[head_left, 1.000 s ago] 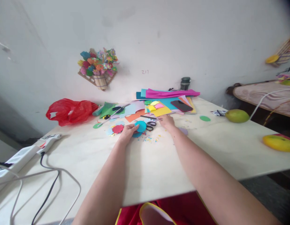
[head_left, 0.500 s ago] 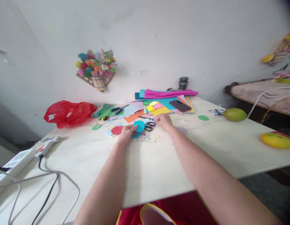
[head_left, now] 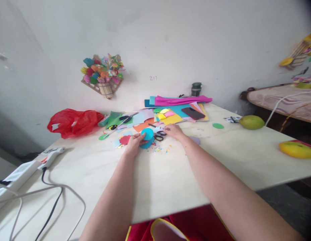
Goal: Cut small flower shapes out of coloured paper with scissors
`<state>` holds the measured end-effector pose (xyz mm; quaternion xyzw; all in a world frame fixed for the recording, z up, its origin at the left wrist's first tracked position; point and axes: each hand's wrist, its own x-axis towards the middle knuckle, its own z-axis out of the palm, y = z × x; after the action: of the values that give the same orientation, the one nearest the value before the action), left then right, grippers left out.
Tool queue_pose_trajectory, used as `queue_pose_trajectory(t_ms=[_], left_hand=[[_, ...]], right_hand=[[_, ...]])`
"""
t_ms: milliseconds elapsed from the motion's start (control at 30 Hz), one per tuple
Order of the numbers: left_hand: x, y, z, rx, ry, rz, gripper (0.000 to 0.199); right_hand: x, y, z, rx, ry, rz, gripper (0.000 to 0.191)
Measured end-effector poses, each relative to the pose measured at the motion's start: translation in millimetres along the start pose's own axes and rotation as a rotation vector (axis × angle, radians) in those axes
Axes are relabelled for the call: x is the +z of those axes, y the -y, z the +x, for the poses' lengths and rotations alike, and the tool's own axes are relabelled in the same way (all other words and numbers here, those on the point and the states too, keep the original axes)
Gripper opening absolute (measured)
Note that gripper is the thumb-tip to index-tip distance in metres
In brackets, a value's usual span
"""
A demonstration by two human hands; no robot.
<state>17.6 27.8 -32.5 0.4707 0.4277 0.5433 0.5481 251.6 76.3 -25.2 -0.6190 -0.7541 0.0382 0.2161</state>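
My left hand (head_left: 134, 143) is closed on a blue paper circle (head_left: 147, 133), pinching it at its left edge. Under it shows a second blue circle (head_left: 146, 145); whether that one is also held I cannot tell. Black-handled scissors (head_left: 159, 137) lie just right of the circles. Over their upper handle loop reaches my right hand (head_left: 173, 130), fingers stretched out and touching or nearly touching it. A dark pencil (head_left: 152, 125) lies behind the scissors, partly hidden. Left of my left hand sits a red scalloped paper piece (head_left: 124, 140), and small paper scraps (head_left: 162, 149) are scattered in front.
Coloured sheets (head_left: 175, 113) and a phone (head_left: 193, 113) lie at the back. A second pair of scissors (head_left: 125, 119) and a red plastic bag (head_left: 75, 122) are further left. Power strips (head_left: 19, 174) with cables occupy the left; two mangoes (head_left: 252, 123) are right.
My right hand has shifted slightly left and down, from the pencil's end to the scissors' handle. My left hand has moved the blue circle slightly left.
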Motion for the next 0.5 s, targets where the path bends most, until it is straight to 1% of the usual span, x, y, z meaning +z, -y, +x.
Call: queue_pose_trajectory(t_ms=[100, 300, 400, 500], left_hand=[[0.3, 0, 1, 0.003, -0.009, 0.001, 0.044], [0.9, -1, 0, -0.002, -0.02, -0.003, 0.041], [0.9, -1, -1, -0.002, -0.021, -0.008, 0.04], [1.1, -2, -1, 0.001, -0.026, -0.01, 0.039]], right_hand=[[5, -2, 1, 0.009, -0.06, 0.002, 0.02], [7, -3, 5, 0.043, -0.104, 0.013, 0.023], [8, -5, 7, 0.065, -0.167, 0.051, 0.023], [11, -10, 11, 0.121, -0.221, 0.132, 0.023]])
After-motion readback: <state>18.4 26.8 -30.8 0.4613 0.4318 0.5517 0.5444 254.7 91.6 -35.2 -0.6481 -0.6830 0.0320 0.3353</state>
